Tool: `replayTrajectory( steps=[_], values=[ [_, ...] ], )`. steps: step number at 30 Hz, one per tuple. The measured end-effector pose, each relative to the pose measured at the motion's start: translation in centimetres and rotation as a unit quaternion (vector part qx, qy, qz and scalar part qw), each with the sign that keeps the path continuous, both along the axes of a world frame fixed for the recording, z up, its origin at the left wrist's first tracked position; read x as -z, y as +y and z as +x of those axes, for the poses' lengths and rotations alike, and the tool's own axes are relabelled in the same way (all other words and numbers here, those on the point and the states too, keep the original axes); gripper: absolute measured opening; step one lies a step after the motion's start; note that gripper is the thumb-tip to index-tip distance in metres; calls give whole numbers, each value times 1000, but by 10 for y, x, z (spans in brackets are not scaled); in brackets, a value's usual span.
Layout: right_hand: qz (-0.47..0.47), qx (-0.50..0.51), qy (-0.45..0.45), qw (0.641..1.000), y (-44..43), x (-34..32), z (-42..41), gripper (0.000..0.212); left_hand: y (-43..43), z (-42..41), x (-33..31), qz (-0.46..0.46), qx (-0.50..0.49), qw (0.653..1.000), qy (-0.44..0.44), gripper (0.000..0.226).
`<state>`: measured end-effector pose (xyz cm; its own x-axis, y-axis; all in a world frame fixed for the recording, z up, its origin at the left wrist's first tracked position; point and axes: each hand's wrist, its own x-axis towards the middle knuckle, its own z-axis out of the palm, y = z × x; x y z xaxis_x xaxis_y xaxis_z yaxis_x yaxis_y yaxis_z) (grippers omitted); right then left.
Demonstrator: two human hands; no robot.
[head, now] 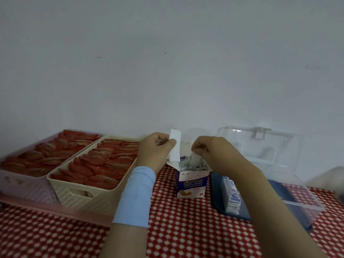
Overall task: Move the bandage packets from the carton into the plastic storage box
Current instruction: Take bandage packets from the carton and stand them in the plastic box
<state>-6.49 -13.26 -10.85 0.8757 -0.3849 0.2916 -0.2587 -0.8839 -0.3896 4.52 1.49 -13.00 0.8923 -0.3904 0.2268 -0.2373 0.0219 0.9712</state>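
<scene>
Two pinches: carton flap (175, 148), probably packet (194, 159).

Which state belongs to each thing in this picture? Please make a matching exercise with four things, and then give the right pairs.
1. white-and-purple cardboard carton
2. clear plastic storage box
3. cream plastic basket
4. right hand

A. holds red sachets
B. lid raised
C. pinches white packets
D. stands open on checked cloth

Pairs: 1-D, 2-B, 3-A, 4-C
</scene>
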Motion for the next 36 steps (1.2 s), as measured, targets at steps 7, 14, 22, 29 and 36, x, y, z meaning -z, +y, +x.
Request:
replayTrajectory(
  steps=[7,14,22,29,36],
  values=[
    [88,7,-51,995,-4,7,-12,21,-4,-5,-2,12,-19,997,-72,2],
    [212,-73,-180,958,-5,-24,-50,27,-9,-18,-10,-8,15,997,-70,3],
    [243,-87,-183,949,-4,-22,-47,26,-8,-34,-15,-67,276,946,155,19],
    [334,-76,-223,913,-1,-16,-42,30,-8,-35,-12,-64,293,937,179,45],
    [371,-40,-238,897,1,-9,-33,37,-4,-29,-11,21,223,971,81,16]
  ],
)
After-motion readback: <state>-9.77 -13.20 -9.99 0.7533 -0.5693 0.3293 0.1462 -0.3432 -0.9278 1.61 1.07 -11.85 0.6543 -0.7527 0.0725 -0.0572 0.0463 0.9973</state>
